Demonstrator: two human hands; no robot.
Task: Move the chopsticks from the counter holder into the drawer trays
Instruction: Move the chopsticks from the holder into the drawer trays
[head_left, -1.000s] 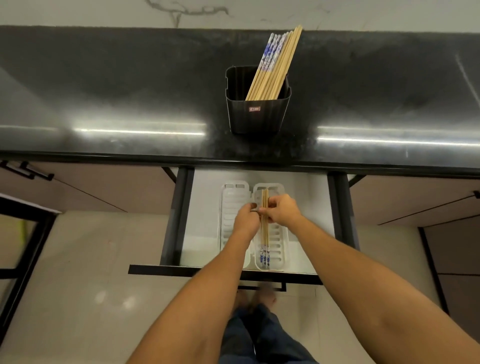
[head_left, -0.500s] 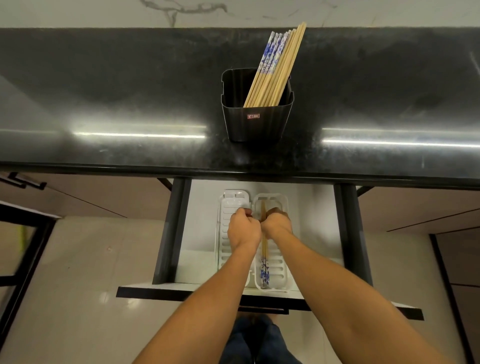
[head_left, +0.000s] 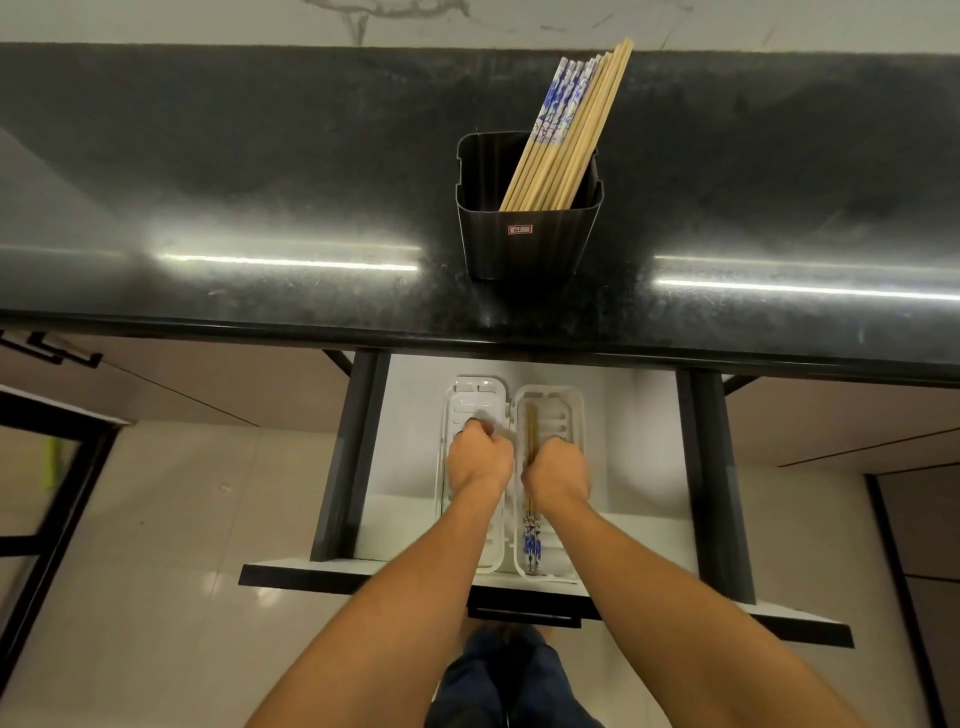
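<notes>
A black holder (head_left: 527, 244) stands on the dark counter with several wooden chopsticks (head_left: 566, 124) leaning to its right, some with blue-and-white tops. Below it the drawer is open, with two white trays side by side. A pair of chopsticks (head_left: 531, 431) lies lengthwise along the left side of the right tray (head_left: 569, 410), blue ends toward me. My right hand (head_left: 558, 473) is curled over their middle. My left hand (head_left: 480, 457) is a closed fist over the left tray (head_left: 470, 392), holding nothing that I can see.
The counter's front edge (head_left: 467, 338) overhangs the back of the drawer. Dark drawer rails (head_left: 353, 452) run along both sides, and the drawer front (head_left: 363, 577) is near my legs. Closed cabinet fronts flank the drawer. A pale tiled floor lies below.
Both hands were together on the chopsticks over the right tray. My left hand has moved left onto the left tray, and the chopsticks now lie lower in the right tray under my right hand.
</notes>
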